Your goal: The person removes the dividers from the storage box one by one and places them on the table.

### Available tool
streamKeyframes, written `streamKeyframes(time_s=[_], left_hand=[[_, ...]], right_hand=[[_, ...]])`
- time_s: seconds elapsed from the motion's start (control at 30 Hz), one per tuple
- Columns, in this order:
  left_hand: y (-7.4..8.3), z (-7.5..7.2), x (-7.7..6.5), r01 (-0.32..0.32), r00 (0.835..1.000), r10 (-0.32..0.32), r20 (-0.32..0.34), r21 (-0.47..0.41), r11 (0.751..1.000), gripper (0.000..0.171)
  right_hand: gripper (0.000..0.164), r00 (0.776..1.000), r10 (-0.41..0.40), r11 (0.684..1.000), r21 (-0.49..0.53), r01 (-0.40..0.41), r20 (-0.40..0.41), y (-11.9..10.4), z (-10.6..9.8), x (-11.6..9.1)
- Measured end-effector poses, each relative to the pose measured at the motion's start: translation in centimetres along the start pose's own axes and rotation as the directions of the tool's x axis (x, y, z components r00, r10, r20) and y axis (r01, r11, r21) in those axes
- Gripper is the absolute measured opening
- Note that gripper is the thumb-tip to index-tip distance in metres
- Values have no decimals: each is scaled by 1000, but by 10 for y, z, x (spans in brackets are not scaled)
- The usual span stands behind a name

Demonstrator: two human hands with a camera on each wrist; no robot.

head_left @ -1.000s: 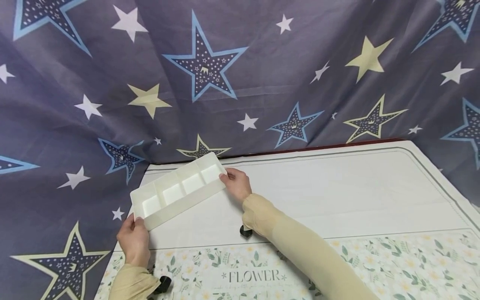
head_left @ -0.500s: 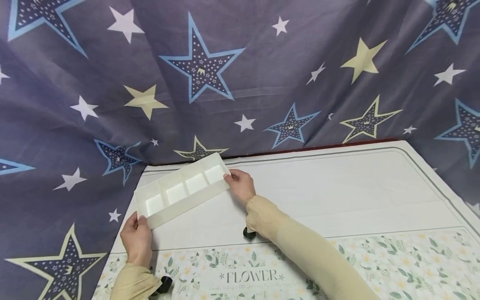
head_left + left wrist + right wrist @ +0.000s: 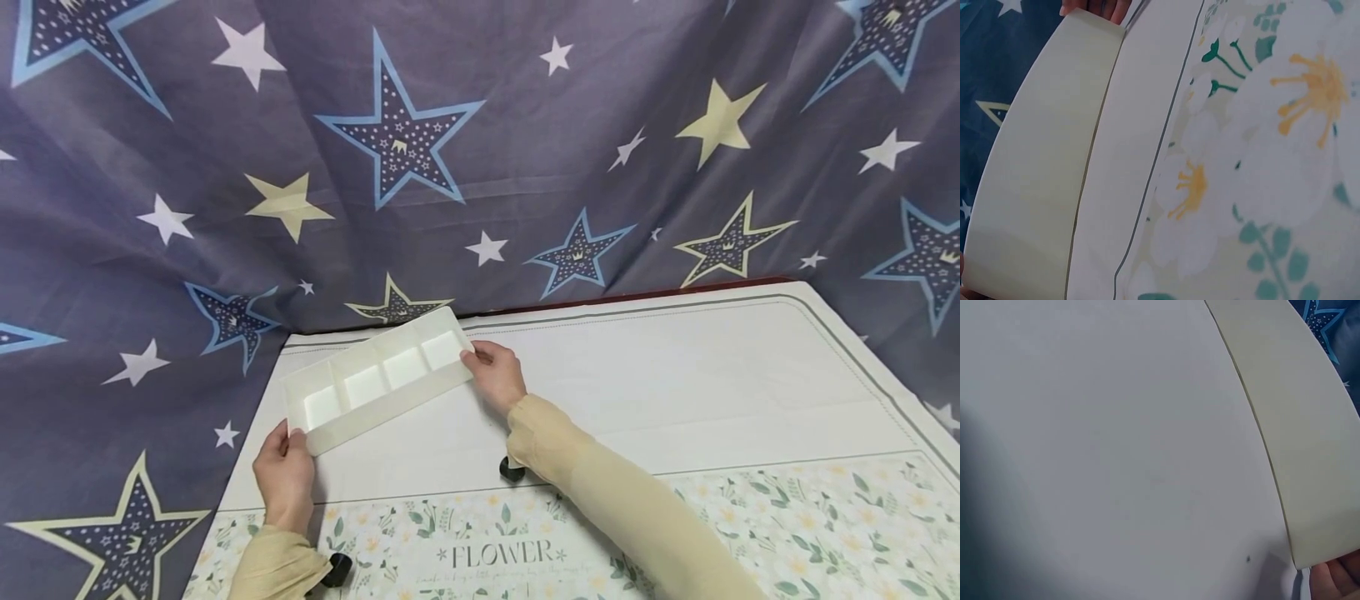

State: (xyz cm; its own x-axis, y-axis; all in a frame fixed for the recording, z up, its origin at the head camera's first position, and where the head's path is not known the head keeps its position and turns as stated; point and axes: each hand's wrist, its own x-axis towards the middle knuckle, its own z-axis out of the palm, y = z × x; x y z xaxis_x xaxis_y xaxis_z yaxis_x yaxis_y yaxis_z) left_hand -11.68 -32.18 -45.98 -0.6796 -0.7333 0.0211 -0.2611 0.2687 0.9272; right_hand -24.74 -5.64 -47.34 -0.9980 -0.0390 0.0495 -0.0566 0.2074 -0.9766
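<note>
Box [image 3: 390, 411] is bit further right than second ago, over white part of cloth [image 3: 645, 375]; cannot tell if touching. Left hand [image 3: 285, 477] pinches left end, right hand [image 3: 498, 377] pinches right end. So box is moving, firmly held.

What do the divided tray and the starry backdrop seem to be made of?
Divided tray: probably rigid plastic, white and matte, judging by its smooth, thin, straight walls.
Starry backdrop: likely printed fabric with a mostly dull finish, since it hangs in soft folds; the fibre is unclear.
</note>
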Motion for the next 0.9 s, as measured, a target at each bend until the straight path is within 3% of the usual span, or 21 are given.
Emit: streamKeyframes(time_s=[0.23, 0.5, 0.73, 0.9], left_hand=[[-2, 5, -1, 20, 1000, -20, 16, -3, 1000, 43], [-50, 17, 29, -40, 999, 40, 8, 30, 999, 46], [1, 9, -6, -14, 999, 14, 37, -1, 1000, 42], [3, 11, -7, -20, 999, 20, 39, 3, 1000, 42]], right_hand=[[34, 1000, -5, 1000, -11, 5, 6, 2, -8, -1], [34, 1000, -11, 1000, -13, 11, 2, 3, -12, -3], [35, 1000, -4, 1000, -20, 4, -6, 2, -17, -6], [34, 1000, -25, 1000, -7, 25, -18, 5, -21, -8]])
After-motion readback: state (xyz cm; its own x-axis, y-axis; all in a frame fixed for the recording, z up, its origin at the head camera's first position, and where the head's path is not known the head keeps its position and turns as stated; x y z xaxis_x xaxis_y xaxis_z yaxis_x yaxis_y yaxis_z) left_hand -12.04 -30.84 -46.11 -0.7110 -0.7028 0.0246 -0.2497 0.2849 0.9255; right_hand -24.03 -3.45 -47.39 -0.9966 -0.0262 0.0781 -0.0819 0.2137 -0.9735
